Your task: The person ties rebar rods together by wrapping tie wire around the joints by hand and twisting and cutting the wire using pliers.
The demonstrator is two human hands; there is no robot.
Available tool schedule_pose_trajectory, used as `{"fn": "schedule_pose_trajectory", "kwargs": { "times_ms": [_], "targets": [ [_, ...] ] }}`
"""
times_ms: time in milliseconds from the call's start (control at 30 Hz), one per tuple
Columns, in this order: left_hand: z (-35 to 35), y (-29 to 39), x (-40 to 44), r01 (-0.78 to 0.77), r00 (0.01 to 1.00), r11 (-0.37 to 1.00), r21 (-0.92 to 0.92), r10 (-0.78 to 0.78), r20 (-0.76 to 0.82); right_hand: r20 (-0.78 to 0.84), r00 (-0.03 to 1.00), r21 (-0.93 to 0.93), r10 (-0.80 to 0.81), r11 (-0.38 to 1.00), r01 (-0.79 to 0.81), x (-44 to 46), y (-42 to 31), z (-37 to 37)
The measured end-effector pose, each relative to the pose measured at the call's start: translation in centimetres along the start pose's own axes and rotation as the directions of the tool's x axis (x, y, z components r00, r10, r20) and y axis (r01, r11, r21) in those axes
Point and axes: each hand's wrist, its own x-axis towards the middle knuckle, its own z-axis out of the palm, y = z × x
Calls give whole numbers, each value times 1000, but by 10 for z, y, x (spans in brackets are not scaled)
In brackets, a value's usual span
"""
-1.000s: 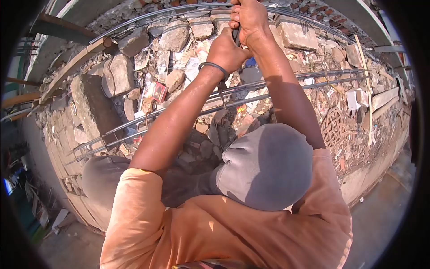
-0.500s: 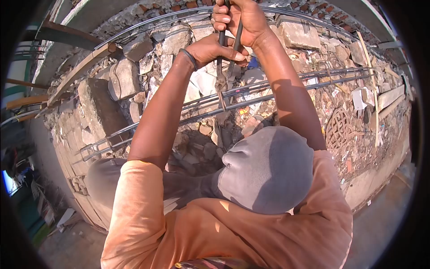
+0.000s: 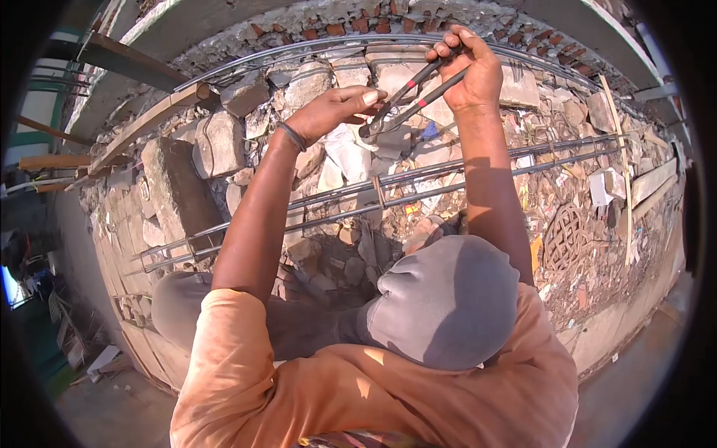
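Dark long-handled pincers [image 3: 407, 104] with red bands on the handles are in my right hand [image 3: 470, 71], whose fingers curl round the handle ends at the top. Beside the tool's head, my left hand [image 3: 332, 113] has its thumb and fingers stretched out, with nothing visible in it. A black band circles the left wrist. Below both hands, long steel bars [image 3: 433, 179] run across the rubble. A rusty crosspiece [image 3: 379, 193] joins them between my forearms.
Broken concrete blocks [image 3: 175, 187] and rubble surround the bars. More steel rods [image 3: 299, 48] curve along the top. Wooden pieces [image 3: 149, 127] lie at the left, a thin stick [image 3: 618, 164] and a lattice piece [image 3: 565, 237] at the right. My grey-clad knee [image 3: 448, 302] is in front.
The pincers have lifted off the crosspiece and tilted to the right with my right hand. My left hand has come away from the handles and its fingers have straightened.
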Motion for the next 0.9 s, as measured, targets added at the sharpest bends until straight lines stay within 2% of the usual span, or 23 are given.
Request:
{"fn": "schedule_pose_trajectory", "kwargs": {
  "times_ms": [67,100,200,233,267,300,333,400,467,500,533,600,633,667,700,733,800,867,900],
  "targets": [
    [2,7,-12,40,999,999,-27,-39,30,-8,1000,16,-9,1000,9,2,-8,-5],
    [2,0,-11,-26,998,999,-36,28,48,-9,1000,46,-4,999,4,1,-9,-6],
    [9,-6,-5,-28,999,997,-68,27,-19,7,1000,149,24,989,-24,-6,-12,-8],
    [15,-4,-4,4,995,973,-232,-27,-99,71,997,188,20,982,-33,-11,-15,-7],
    [16,-1,-4,7,999,939,-344,-19,-34,141,990,221,20,974,-51,-14,-19,-7],
    [17,5,-6,-13,1000,972,-234,10,-16,224,975,253,9,965,-67,-14,-21,-12],
    [21,11,-9,-35,999,991,-126,35,4,232,973,256,16,964,-77,-20,-27,-6],
    [33,23,-7,-85,996,973,-216,91,18,333,943,274,-2,957,-95,-23,-43,-8],
    [43,28,3,-106,987,879,-465,149,57,318,944,278,-89,961,-3,-40,-64,-4],
    [47,29,14,-64,991,870,-489,114,73,423,895,267,-141,963,25,-54,-74,7],
    [51,37,18,-37,992,871,-490,89,84,354,922,247,-153,967,66,-74,-86,23],
    [71,45,30,44,980,625,-779,125,156,285,929,108,-236,971,213,-102,-104,14],
    [79,48,34,61,982,630,-774,100,159,175,942,101,-285,957,271,-115,-109,1],
    [89,37,47,76,989,577,-813,58,134,79,945,78,-317,947,311,-131,-111,-11],
    [97,42,42,120,992,543,-831,-28,124,-35,947,-23,-320,947,319,-147,-113,-24],
    [104,42,40,111,994,583,-805,-52,99,-91,960,-69,-264,964,258,-167,-115,-33],
    [113,42,33,59,998,612,-788,-58,30,15,992,-93,-126,988,127,-205,-119,-55],
    [122,40,32,66,994,589,-805,-112,0,-178,979,-253,103,956,-147,-234,-125,-76],
    [127,38,30,82,991,574,-815,-136,4,-195,967,-344,167,911,-227,-238,-123,-61]
  ]
}}
